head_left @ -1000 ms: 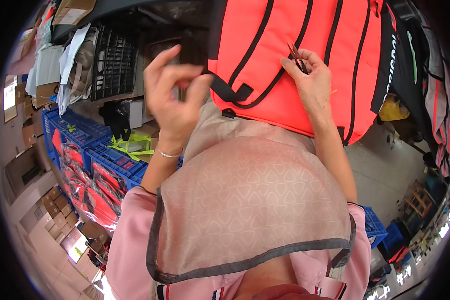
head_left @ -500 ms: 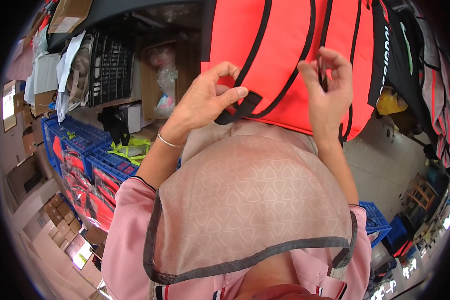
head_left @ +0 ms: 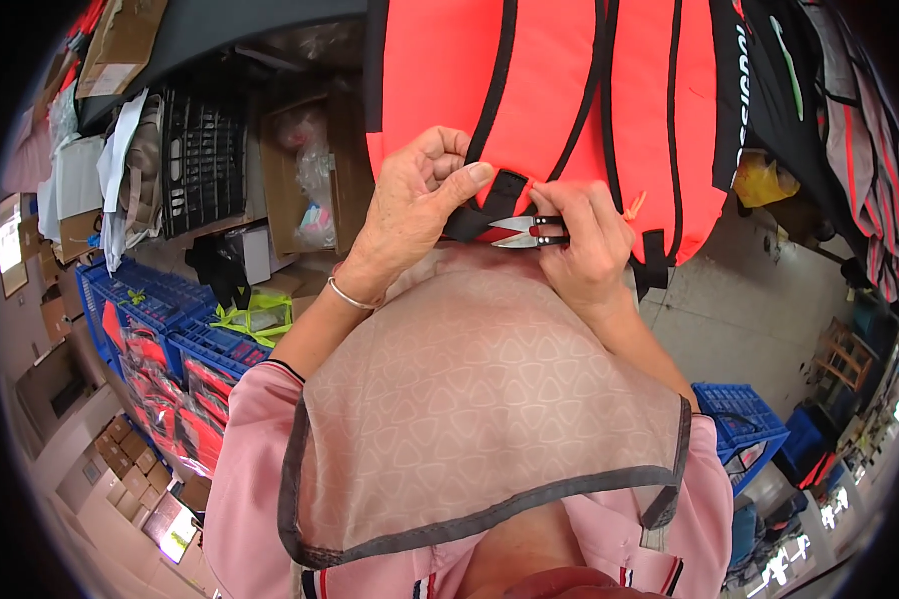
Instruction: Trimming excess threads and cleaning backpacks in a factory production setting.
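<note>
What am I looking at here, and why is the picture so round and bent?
No machine here: a person wears a wide fisheye camera on the head, looking down at their own two hands, and that lens bends straight edges. The brownish cloth low in the picture is an apron or bib over a pink top. The left hand pinches a black strap on an orange bag hanging in front. The right hand holds small snips, blades open and pointing at that strap. To the left, blue crates hold more orange goods, with cardboard boxes behind. Another blue crate stands on the floor to the right.
</note>
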A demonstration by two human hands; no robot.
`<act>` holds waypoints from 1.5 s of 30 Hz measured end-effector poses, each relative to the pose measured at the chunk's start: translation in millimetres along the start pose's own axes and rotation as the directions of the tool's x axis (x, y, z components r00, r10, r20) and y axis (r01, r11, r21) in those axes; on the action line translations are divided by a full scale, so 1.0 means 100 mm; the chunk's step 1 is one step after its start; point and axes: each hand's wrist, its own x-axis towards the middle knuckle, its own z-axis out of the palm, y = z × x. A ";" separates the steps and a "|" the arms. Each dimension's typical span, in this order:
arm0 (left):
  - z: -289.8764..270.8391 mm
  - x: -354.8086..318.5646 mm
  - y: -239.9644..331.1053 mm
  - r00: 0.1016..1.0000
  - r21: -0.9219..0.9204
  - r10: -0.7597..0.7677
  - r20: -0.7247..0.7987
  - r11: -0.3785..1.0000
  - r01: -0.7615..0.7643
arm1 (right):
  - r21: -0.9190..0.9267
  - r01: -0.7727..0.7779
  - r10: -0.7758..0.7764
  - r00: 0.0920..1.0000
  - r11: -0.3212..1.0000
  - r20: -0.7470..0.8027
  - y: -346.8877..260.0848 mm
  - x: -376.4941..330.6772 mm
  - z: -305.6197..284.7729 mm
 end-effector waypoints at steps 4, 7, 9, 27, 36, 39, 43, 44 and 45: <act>0.00 -0.01 -0.01 1.000 -0.026 0.007 0.015 1.000 -0.006 | 0.015 -0.093 0.093 0.995 0.996 0.032 0.02 0.08 0.04; -0.02 -0.01 -0.03 1.000 -0.011 0.020 0.012 1.000 -0.020 | 0.049 -0.177 0.174 0.983 0.983 0.049 0.03 0.10 0.02; 0.00 -0.01 -0.02 0.997 -0.130 -0.078 0.025 0.988 0.080 | 0.070 -0.172 0.168 0.984 0.983 0.062 0.05 0.12 0.01; 0.12 -0.02 0.12 0.992 -0.099 -0.106 0.063 0.989 0.112 | -0.369 0.216 -0.135 0.963 0.904 0.234 -0.03 0.39 -0.47; 0.11 -0.02 0.10 0.999 -0.036 -0.042 0.034 0.998 0.043 | -0.368 0.343 -0.227 0.919 0.864 0.324 -0.01 0.50 -0.45; 0.11 -0.01 0.05 1.000 -0.004 -0.003 0.030 1.000 0.003 | -0.351 0.382 -0.247 0.895 0.855 0.372 -0.02 0.56 -0.46; 0.10 -0.01 0.03 0.998 0.122 0.062 0.018 0.991 -0.063 | -0.330 0.431 -0.283 0.866 0.840 0.412 -0.04 0.67 -0.49; 0.09 -0.01 0.00 0.997 0.136 0.078 0.022 0.987 -0.080 | -0.301 0.438 -0.271 0.843 0.847 0.465 -0.05 0.71 -0.50; 0.08 -0.01 -0.01 0.995 0.150 0.095 0.026 0.984 -0.097 | -0.272 0.443 -0.259 0.817 0.854 0.516 -0.05 0.74 -0.51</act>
